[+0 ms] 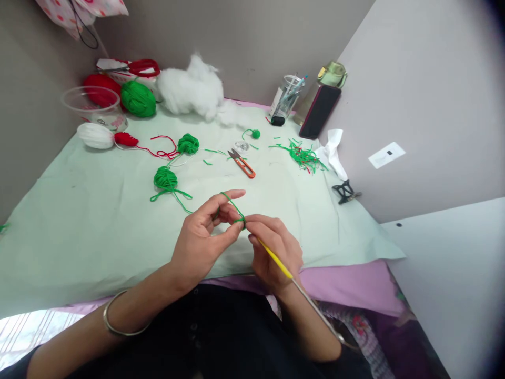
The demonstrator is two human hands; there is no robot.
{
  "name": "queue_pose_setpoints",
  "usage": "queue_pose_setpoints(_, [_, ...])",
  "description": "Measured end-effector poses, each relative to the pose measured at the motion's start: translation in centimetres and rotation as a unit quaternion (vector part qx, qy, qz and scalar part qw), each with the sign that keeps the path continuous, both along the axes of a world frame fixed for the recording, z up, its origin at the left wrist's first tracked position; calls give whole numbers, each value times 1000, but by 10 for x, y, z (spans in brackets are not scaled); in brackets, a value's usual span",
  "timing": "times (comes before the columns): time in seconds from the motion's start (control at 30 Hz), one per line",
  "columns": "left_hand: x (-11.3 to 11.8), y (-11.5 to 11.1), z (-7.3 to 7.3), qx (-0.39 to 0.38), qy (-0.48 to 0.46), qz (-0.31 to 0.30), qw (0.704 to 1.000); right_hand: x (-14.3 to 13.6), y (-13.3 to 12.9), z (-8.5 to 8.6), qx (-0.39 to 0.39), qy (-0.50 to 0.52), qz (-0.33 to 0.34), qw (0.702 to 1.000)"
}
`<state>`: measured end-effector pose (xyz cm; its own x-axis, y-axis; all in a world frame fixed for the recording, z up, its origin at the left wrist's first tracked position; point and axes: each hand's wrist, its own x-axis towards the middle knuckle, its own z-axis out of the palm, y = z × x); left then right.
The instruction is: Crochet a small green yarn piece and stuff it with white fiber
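Observation:
My left hand [209,226] pinches a small piece of green crochet work [240,222] between thumb and fingers. Green yarn runs up from it over my raised index finger. A crochet hook [275,258] with a yellow grip and a metal shaft lies in my right hand [276,247], whose fingertips meet the green piece. The hook's tip is hidden by the fingers. From my left hand a green strand trails back to a small ball of green yarn [165,179] on the cloth.
Orange-handled thread snips [242,164] lie beyond my hands. Green yarn scraps [303,157] and a black claw clip [346,191] are at the right. Behind stand a phone [320,112], a clear cup [286,99], white stuffing [192,88], a green skein [138,99] and a plastic tub [114,122].

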<state>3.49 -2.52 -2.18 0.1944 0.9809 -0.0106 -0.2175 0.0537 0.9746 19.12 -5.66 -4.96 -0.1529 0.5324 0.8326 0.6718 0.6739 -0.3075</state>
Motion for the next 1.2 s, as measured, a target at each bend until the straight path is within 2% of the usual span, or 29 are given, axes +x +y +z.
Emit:
queue_pose_setpoints(0.07, [1, 0, 0, -54, -52, -21, 997, -2, 0, -4, 19, -28, -42, 999])
queue_pose_setpoints(0.13, [0, 3, 0, -147, -121, -74, 979, -3, -1, -6, 26, -27, -63, 997])
queue_pose_setpoints(0.23, [-3, 9, -1, -247, -191, -123, 942, -2, -1, -3, -16, 84, -20, 996])
queue_pose_setpoints(0.33, [-4, 13, -1, -228, -200, -106, 947, -1, 2, 5, -91, 268, 50, 958])
queue_pose_setpoints(0.4, [-3, 12, 0, -195, -185, -104, 958, -2, 5, 9, -129, 321, 79, 935])
queue_pose_setpoints(0.47, [-1, 10, 1, -162, -167, -100, 967, -4, 6, 10, -145, 303, 93, 937])
queue_pose_setpoints(0.57, [3, 6, 2, -138, -153, -82, 975, -6, 5, 5, -124, 235, 61, 962])
queue_pose_setpoints(0.67, [4, 7, 0, -169, -170, -95, 966, -7, 2, -1, -56, 137, -4, 989])
queue_pose_setpoints(0.73, [3, 9, -2, -211, -194, -124, 950, -5, 2, -2, -41, 108, -21, 993])
queue_pose_setpoints(0.8, [1, 12, -3, -239, -213, -133, 938, -2, 4, 1, -75, 178, -4, 981])
queue_pose_setpoints(0.83, [0, 14, -3, -240, -217, -127, 938, 0, 5, 3, -103, 239, 16, 965])
queue_pose_setpoints(0.9, [-1, 15, -3, -222, -210, -109, 946, 1, 7, 7, -158, 348, 72, 921])
queue_pose_setpoints(0.97, [-1, 13, -2, -189, -183, -102, 959, -1, 9, 8, -194, 389, 111, 894])
queue_pose_setpoints(1.13, [1, 7, -1, -124, -124, -101, 979, -9, 10, 4, -172, 342, 64, 921])
queue_pose_setpoints(1.2, [1, 6, -1, -117, -110, -96, 982, -9, 11, 3, -180, 355, 64, 915])
